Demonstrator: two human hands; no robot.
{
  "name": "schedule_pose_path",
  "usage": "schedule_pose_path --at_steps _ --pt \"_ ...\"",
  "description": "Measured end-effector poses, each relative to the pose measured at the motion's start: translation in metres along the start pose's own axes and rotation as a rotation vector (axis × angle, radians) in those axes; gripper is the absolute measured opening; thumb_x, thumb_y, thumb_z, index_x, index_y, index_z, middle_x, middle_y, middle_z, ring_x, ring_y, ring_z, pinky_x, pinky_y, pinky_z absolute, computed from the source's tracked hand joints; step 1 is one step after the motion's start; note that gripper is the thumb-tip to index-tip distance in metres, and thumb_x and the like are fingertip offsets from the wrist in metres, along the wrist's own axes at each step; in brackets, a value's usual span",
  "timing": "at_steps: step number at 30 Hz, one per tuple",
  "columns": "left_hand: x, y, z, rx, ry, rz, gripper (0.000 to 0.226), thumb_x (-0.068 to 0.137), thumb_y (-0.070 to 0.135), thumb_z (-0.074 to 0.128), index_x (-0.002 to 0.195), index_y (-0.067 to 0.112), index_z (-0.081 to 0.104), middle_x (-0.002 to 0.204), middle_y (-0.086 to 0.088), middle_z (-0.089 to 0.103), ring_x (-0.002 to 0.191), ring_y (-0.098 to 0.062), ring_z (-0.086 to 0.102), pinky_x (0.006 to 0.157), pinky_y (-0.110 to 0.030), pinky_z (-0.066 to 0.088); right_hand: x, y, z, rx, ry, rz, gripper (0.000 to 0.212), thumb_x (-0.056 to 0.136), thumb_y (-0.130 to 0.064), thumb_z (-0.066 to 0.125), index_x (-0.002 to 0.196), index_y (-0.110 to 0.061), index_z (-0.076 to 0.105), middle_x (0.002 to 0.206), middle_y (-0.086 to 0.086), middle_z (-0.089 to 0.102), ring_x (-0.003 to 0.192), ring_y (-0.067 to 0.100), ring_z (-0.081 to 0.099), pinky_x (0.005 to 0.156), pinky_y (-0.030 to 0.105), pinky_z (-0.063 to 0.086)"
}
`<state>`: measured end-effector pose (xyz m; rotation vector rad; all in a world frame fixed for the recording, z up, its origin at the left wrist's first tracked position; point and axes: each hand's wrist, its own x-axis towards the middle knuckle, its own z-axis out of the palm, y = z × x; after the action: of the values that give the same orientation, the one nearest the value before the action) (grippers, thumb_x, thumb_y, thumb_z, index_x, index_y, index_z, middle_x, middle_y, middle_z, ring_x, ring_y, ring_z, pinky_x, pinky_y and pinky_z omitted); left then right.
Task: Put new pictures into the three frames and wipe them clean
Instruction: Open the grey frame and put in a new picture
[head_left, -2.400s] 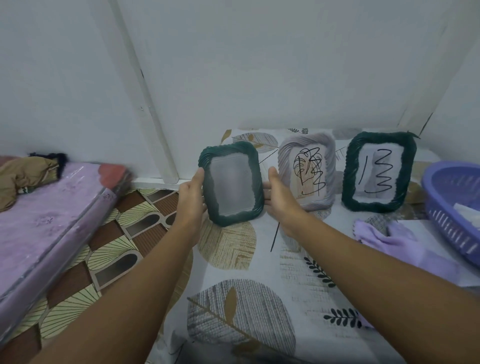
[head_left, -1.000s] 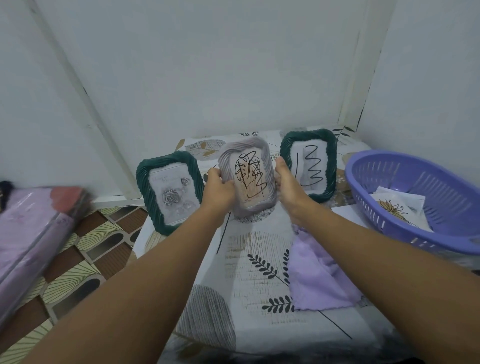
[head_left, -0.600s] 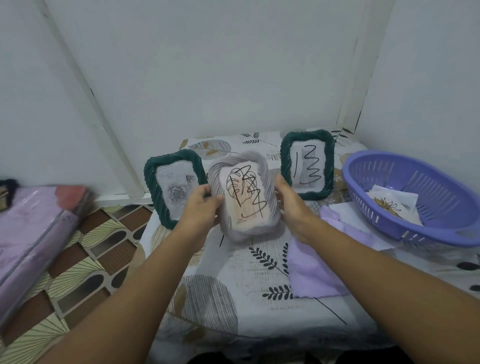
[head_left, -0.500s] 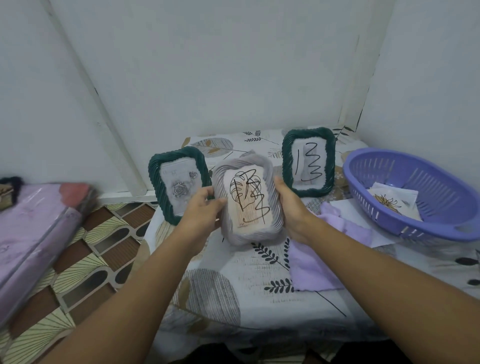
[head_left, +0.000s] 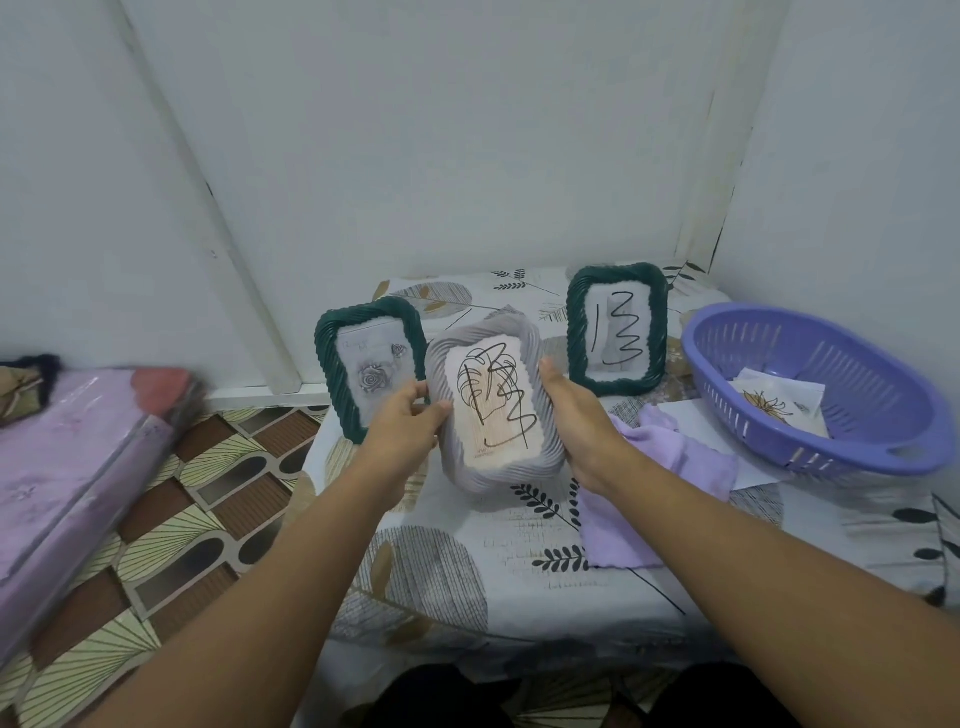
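We hold the grey frame (head_left: 493, 402) up over the leaf-print tablecloth (head_left: 519, 545), our left hand (head_left: 405, 426) gripping its left edge and our right hand (head_left: 576, 421) clasping its right edge, the frame tilted back toward us. Its glass carries a black marker scribble over a pale picture of a line-drawn leaf.

By our reading the job stands roughly a third done. The green frame on the left (head_left: 371, 374) stands upright at the table's far left edge with a grey rose print behind glass that shows no marks, so we judge it refilled and wiped. The green frame on the right (head_left: 617, 328) stands near the wall with black scrawl across its glass, apparently untouched. The grey one in our grip looks next in line.

The lilac cloth (head_left: 654, 467) lies on the table just under our right wrist. The purple basket (head_left: 810, 384) at the right holds loose prints (head_left: 779, 405), one with a golden flower.

The scribbles spell nothing we can read; small print at the grey frame's lower edge is too fine to make out.
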<state>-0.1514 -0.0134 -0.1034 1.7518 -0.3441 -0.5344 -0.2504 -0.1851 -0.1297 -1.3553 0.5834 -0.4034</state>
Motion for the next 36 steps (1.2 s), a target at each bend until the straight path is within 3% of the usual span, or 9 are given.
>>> schedule_pose_path --at_steps 3,6,8,10,18,23,28,32,36 --pt "-0.007 0.000 -0.003 0.208 0.125 0.101 0.047 0.100 0.032 0.064 0.143 0.025 0.048 0.113 0.003 0.064 0.108 -0.016 0.062 0.087 -0.034 0.047 -0.006 -0.006 0.002 -0.086 0.029 -0.088 0.057 0.102 -0.060 0.041 0.136 -0.019 0.063 0.131 -0.006 0.066 0.124 0.014 0.059 0.114 0.038 0.040" --pt "-0.016 0.010 -0.002 0.251 0.177 0.230 0.030 0.099 0.037 0.064 0.127 0.027 0.063 0.105 0.008 0.067 0.099 -0.009 0.063 0.079 -0.030 0.051 -0.007 -0.010 0.007 -0.193 0.059 -0.227 0.039 0.103 -0.059 0.037 0.097 -0.033 0.065 0.094 -0.016 0.062 0.092 0.003 0.055 0.086 0.025 0.044" --pt "-0.020 0.016 0.002 0.235 0.144 0.293 0.021 0.099 0.039 0.063 0.114 0.026 0.071 0.097 0.012 0.072 0.093 -0.006 0.066 0.086 -0.034 0.056 -0.011 -0.011 0.014 -0.295 0.098 -0.326 0.046 0.105 -0.057 0.035 0.087 -0.024 0.063 0.079 -0.008 0.060 0.078 0.006 0.054 0.075 0.030 0.046" --pt "-0.021 0.023 0.008 0.162 0.090 0.315 0.020 0.099 0.043 0.062 0.105 0.028 0.074 0.089 0.011 0.075 0.084 -0.006 0.068 0.085 -0.035 0.057 -0.011 -0.007 0.020 -0.440 0.126 -0.444 0.053 0.106 -0.056 0.034 0.099 -0.015 0.066 0.088 0.002 0.066 0.085 0.015 0.061 0.083 0.043 0.051" --pt "-0.014 0.034 0.018 0.019 0.211 0.221 0.039 0.088 0.054 0.072 0.100 0.016 0.075 0.086 0.003 0.078 0.080 -0.012 0.075 0.076 -0.032 0.059 -0.019 -0.003 0.036 -0.944 -0.045 -0.633 0.047 0.106 -0.059 0.016 0.146 -0.053 0.040 0.096 -0.009 0.052 0.093 0.015 0.057 0.081 0.041 0.050" --pt "-0.008 0.031 0.003 0.059 0.240 0.193 0.021 0.093 0.031 0.064 0.085 0.015 0.075 0.081 -0.007 0.076 0.085 -0.033 0.075 0.083 -0.052 0.061 -0.028 -0.008 0.038 -0.940 -0.189 -0.633 0.046 0.106 -0.057 0.020 0.145 -0.048 0.042 0.107 -0.007 0.055 0.104 0.016 0.057 0.093 0.046 0.048" --pt "-0.006 0.022 -0.011 0.012 0.170 0.158 0.031 0.105 0.021 0.053 0.087 0.003 0.069 0.083 -0.013 0.071 0.074 -0.026 0.068 0.067 -0.029 0.057 -0.014 -0.001 0.028 -0.820 -0.017 -0.547 0.054 0.103 -0.046 0.048 0.155 -0.032 0.038 0.131 0.002 0.054 0.124 0.019 0.049 0.107 0.047 0.043" --pt "-0.002 0.005 -0.017 0.012 0.059 0.073 0.032 0.107 0.024 0.051 0.086 0.006 0.067 0.066 -0.005 0.058 0.055 -0.013 0.048 0.059 -0.029 0.040 -0.005 0.007 0.012 -0.723 0.044 -0.231 0.075 0.096 -0.048 0.063 0.159 -0.028 0.026 0.149 0.011 0.036 0.137 0.027 0.042 0.115 0.044 0.036" --pt "0.010 -0.024 -0.019 -0.062 0.023 -0.024 0.028 0.107 0.025 0.052 0.097 0.003 0.066 0.073 -0.011 0.056 0.064 -0.020 0.044 0.058 -0.030 0.034 -0.004 0.020 -0.001 -0.626 -0.005 -0.098 0.066 0.094 -0.038 0.071 0.151 -0.019 0.044 0.111 -0.001 0.060 0.098 0.013 0.060 0.084 0.027 0.047"
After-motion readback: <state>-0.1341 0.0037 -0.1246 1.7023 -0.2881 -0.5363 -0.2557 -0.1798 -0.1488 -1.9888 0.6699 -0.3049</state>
